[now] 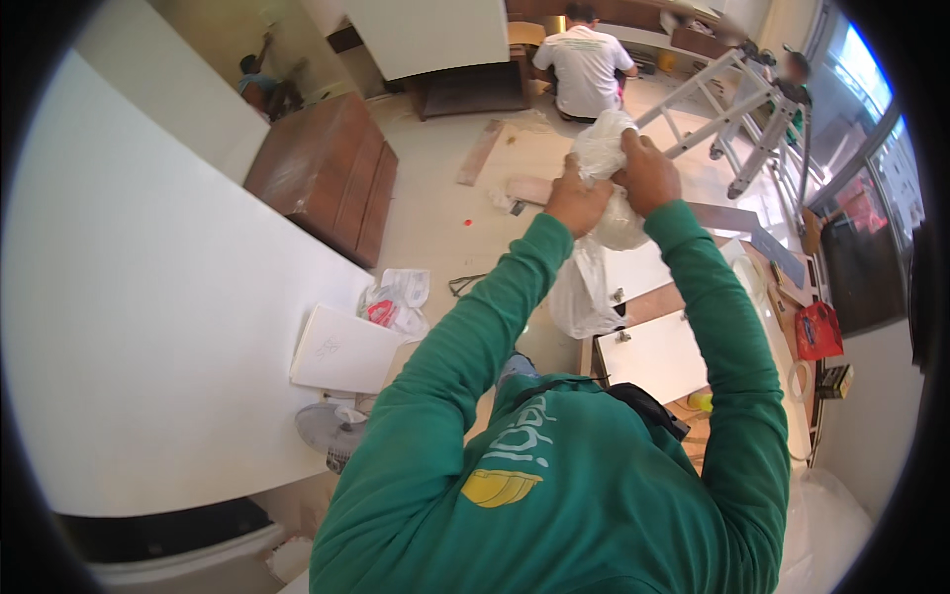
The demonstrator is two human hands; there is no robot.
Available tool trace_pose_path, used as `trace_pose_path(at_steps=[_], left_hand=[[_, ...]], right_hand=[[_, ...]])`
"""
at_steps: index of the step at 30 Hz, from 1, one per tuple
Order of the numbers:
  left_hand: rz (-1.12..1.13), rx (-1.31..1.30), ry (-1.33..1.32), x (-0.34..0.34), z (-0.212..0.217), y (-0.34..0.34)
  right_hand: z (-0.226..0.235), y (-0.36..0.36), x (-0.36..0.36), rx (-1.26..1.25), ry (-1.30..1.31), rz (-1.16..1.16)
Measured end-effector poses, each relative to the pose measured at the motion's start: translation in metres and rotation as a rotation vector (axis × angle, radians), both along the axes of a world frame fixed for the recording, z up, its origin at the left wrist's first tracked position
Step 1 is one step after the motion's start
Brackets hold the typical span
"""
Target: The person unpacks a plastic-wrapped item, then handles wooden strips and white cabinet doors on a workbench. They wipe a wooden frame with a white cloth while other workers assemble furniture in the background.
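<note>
Both my arms, in green sleeves, stretch forward and hold up a crumpled white translucent plastic bag [606, 148]. My left hand [579, 198] is closed on the bag's left side, and my right hand [648, 176] grips it from the right, close to the left one. The bag bulges above and between my hands, and its loose lower part hangs down over white panels. What the bag contains, if anything, cannot be made out. Below it lie white cabinet doors [653, 358] with metal hinges on them.
A brown wooden cabinet [322, 178] stands at the left. An aluminium ladder [727, 124] is at the far right. One person in a white shirt [587, 69] crouches ahead; others are farther off. A fan [332, 428], a white panel [346, 348] and a red bag [818, 331] are nearby.
</note>
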State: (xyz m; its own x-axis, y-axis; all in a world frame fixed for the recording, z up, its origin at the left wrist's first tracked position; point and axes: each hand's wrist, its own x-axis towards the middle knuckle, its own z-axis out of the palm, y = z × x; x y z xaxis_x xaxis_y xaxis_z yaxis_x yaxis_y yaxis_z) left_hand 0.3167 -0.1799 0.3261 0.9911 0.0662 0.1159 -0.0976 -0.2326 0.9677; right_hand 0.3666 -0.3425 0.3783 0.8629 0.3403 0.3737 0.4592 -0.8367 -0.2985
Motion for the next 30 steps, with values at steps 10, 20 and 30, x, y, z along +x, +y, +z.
trace_pose_path(at_steps=[10, 20, 30], left_hand=[[-0.106, -0.432, 0.223, 0.015, 0.010, 0.018], [-0.578, -0.343, 0.337, 0.088, -0.056, 0.047], [-0.661, -0.253, 0.461, 0.097, -0.028, 0.006]], right_hand=[[-0.022, -0.026, 0.002, 0.351, 0.191, 0.243], [-0.037, -0.041, -0.001, 0.353, 0.170, 0.010], [-0.049, -0.006, 0.006, 0.201, 0.232, -0.580]])
